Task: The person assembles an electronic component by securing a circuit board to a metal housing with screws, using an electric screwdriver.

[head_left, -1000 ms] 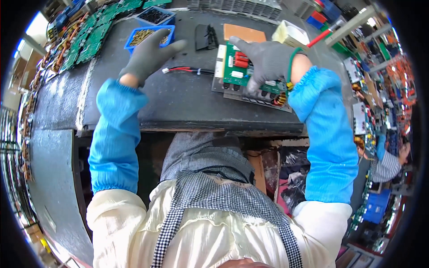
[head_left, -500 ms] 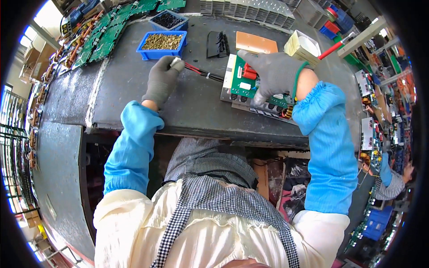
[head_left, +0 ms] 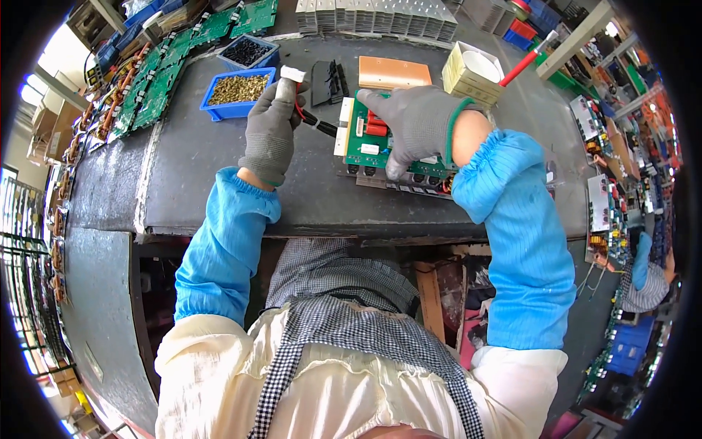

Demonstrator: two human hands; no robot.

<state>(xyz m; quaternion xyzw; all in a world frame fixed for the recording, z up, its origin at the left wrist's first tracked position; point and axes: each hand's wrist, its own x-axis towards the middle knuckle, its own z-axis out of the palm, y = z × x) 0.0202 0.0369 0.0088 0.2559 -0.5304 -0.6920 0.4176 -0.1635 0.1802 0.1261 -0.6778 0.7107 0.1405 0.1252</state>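
Note:
My left hand (head_left: pixel 269 132), in a grey knit glove, pinches a white plug connector (head_left: pixel 294 74) that points up from the fingertips. Red and black wires (head_left: pixel 316 123) run from it to the left side of a green circuit board (head_left: pixel 358 156). Red cylindrical parts (head_left: pixel 375 126) and a small white block stand on the board, which sits on a metal base. Across the board lies my right hand (head_left: pixel 424 124), also gloved. Its forefinger reaches the far edge and its thumb bends over the near edge, gripping it; the other fingertips are hidden.
A blue bin of brass-coloured fasteners (head_left: pixel 212 111) and one of black parts (head_left: pixel 273 61) stand left. Behind the hands lie a black plastic piece (head_left: pixel 329 83), an orange-brown sheet (head_left: pixel 395 72) and a yellowish box (head_left: pixel 462 76). Stacked metal parts (head_left: pixel 376 18) line the back.
My left hand has moved right, closer to the board, and raised the connector; the wires now bend instead of stretching out. The view has shifted, and the board sits straighter beneath my right hand.

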